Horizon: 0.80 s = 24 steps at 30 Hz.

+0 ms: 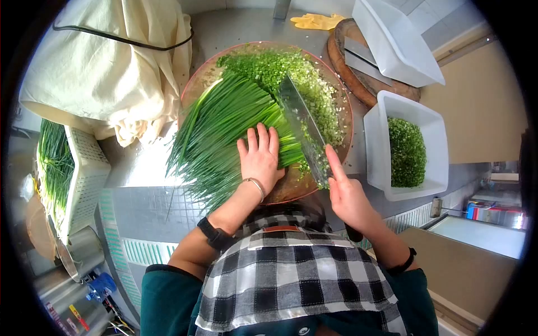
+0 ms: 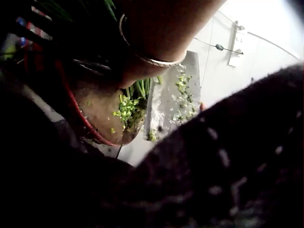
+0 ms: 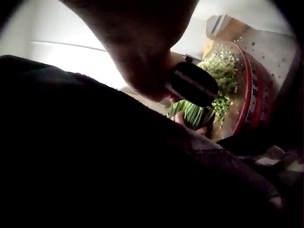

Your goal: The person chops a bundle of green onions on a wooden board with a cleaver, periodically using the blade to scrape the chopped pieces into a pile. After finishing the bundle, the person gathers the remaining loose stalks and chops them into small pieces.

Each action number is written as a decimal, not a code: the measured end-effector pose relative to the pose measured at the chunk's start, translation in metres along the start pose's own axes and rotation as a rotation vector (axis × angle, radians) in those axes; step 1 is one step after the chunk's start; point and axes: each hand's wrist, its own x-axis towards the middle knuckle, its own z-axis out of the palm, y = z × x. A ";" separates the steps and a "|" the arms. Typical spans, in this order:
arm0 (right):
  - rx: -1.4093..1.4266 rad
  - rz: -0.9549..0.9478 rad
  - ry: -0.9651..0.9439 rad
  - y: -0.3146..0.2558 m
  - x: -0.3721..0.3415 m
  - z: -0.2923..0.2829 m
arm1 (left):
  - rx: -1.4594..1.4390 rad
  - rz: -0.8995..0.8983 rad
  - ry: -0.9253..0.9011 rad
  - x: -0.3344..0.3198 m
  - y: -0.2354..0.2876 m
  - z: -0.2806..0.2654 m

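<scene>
A round board (image 1: pixel 287 187) sits on the grey bench (image 1: pixel 235 25), and long green onions (image 1: pixel 218 131) lie over its left side, some of them past its edge. Cut bits (image 1: pixel 322 89) make a heap on the far and right side. Between the two is a big knife (image 1: pixel 305 131) with green bits stuck to it, so the step looks like chopping. The right hand (image 1: pixel 350 199) holds the knife, one finger pointing along it. The left hand (image 1: pixel 260 154) lies on the onions with its fingers out a little wide. The next cut would call for a firm left hand, with its thumb kept back, because the blade is near. The heap could get in the way, as it is just beside the blade. A big pale cloth (image 1: pixel 117 73) is at the far left. A basket (image 1: pixel 84 173) of more onions is on the left. A smaller wood board (image 1: pixel 339 56) is far right, near two white tubs, one empty (image 1: pixel 398 39) and one with chopped greens (image 1: pixel 407 151). A yellow glove (image 1: pixel 316 21) lies at the far side.
</scene>
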 end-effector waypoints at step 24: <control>-0.047 0.009 0.005 0.014 0.036 0.029 | -0.006 0.015 -0.027 0.002 -0.011 -0.005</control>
